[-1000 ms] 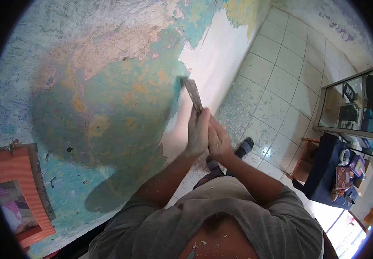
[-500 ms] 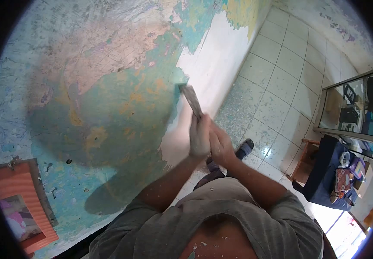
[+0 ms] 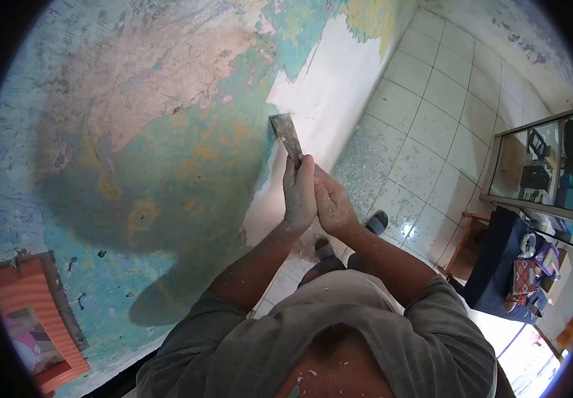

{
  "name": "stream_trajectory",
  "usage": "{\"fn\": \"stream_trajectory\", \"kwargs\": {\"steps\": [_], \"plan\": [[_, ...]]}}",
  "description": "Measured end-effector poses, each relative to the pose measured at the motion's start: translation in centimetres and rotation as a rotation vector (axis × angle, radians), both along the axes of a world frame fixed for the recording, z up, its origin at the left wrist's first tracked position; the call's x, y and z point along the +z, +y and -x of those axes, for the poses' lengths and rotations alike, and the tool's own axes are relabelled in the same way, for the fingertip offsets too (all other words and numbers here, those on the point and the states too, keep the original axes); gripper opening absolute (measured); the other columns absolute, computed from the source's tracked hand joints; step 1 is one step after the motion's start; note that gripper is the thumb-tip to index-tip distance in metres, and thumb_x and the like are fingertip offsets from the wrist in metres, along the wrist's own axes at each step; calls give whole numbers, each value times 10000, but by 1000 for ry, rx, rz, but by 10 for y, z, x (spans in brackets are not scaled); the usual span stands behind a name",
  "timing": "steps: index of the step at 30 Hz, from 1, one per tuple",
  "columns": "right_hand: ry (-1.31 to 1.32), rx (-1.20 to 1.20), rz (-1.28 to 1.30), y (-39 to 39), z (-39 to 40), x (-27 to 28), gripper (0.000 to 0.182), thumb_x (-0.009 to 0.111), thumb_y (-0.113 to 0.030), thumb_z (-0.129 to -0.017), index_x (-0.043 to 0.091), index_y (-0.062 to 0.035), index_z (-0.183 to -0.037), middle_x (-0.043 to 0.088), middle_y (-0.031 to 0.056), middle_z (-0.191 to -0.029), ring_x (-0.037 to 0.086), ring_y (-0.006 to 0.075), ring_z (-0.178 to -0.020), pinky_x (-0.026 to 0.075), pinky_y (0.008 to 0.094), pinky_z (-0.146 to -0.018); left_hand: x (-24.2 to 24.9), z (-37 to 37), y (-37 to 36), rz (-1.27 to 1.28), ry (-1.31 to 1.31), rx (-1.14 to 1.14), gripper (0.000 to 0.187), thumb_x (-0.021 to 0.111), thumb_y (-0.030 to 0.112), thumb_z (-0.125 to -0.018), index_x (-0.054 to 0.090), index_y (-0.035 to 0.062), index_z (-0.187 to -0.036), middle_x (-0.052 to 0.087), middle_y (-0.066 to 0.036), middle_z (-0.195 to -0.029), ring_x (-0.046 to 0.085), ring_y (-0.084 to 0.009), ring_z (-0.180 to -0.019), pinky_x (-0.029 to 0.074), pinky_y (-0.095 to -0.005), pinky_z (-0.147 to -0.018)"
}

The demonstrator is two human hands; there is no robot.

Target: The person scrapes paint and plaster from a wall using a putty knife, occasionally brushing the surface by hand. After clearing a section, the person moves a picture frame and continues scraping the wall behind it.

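A paint scraper [image 3: 287,138] with a worn, speckled flat blade meets the wall [image 3: 187,159] at the border between green-yellow old paint and a white bared patch [image 3: 326,79]. My left hand [image 3: 299,194] is closed around the scraper's handle, fingers pointing toward the blade. Pressed against it from the right, my right hand [image 3: 336,207] is closed on the same handle, which both hands mostly hide. Pale dust and flecks cling to my hands and forearms.
Paint flakes lie on the tiled floor [image 3: 419,132] beside the wall. An orange-framed picture [image 3: 61,331] hangs at lower left. On the right stand a glass-fronted cabinet [image 3: 499,166] and a dark-covered stand [image 3: 492,265] bearing several small items. My sandalled feet show below my hands.
Both hands and the scraper have shifted a little up and left in the view. The blade's edge now sits higher along the paint border.
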State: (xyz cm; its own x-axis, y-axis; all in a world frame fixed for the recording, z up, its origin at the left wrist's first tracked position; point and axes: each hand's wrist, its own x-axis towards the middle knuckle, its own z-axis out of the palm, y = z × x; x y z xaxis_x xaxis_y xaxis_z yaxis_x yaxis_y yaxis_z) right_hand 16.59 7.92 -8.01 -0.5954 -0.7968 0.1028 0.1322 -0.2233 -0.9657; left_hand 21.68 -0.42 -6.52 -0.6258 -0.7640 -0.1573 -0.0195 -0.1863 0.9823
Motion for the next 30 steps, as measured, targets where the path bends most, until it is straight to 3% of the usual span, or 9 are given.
{"fn": "stream_trajectory", "kwargs": {"steps": [6,8,10,13,17,19,22,27,30], "plan": [[129,-72,-39,18,-20,3,417,361,-151,-1029,498,48,-1369,617,289,-1229,631,377,-1146,450,407,-1012,7,-6,18,-108,0,-48,246,462,185,-1037,526,-16,-1164,512,-26,-936,467,-118,-873,426,-300,-779],[122,-128,-61,11,-15,4,418,361,-166,-1034,502,42,-1368,618,289,-1223,632,372,-1140,450,404,-1011,20,25,34,131,-231,319,271,477,199,-1031,537,-31,-1162,554,-67,-987,498,-151,-907,440,-325,-790],[60,18,-133,-12,18,11,451,388,-253,-1078,499,26,-1414,596,192,-1357,556,256,-1258,403,356,-1073,31,28,-14,401,-24,-1,260,492,230,-1012,547,-9,-1102,620,-107,-998,552,-202,-947,447,-380,-873],[-71,-137,-8,-30,39,19,432,370,-212,-1056,500,30,-1389,635,235,-1246,610,335,-1167,434,369,-1032,30,58,-29,200,13,-69,300,524,231,-1003,559,-19,-1165,580,-77,-1004,530,-187,-930,437,-357,-835],[84,-105,-87,16,6,8,425,365,-195,-1058,495,26,-1397,640,246,-1244,612,336,-1182,439,367,-1024,-2,12,14,371,-10,-5,273,529,241,-1011,550,5,-1146,529,-37,-976,504,-138,-888,426,-301,-780],[259,-117,-64,27,-19,-25,420,369,-184,-1056,489,26,-1399,637,259,-1253,628,351,-1171,452,375,-1004,-19,-10,33,-130,90,75,292,481,215,-1037,524,-39,-1176,532,-53,-917,480,-129,-863,428,-301,-783],[-66,51,-132,0,8,-7,435,358,-203,-1074,495,21,-1420,590,182,-1359,545,257,-1268,378,348,-1096,-3,11,1,-46,69,10,245,475,201,-1041,529,-14,-1148,495,-17,-903,455,-103,-845,415,-271,-765],[41,25,-120,15,5,7,435,360,-186,-1064,490,23,-1423,596,191,-1346,548,267,-1268,374,350,-1098,2,7,18,-104,91,32,232,480,199,-1039,527,-15,-1116,514,-25,-907,467,-114,-859,425,-293,-762],[143,-88,-35,18,-6,12,424,380,-193,-1052,489,9,-1408,643,270,-1221,626,391,-1167,454,385,-1009,5,1,21,-63,146,80,236,480,197,-1036,525,-25,-1099,529,-32,-914,472,-127,-854,427,-301,-756]]}}
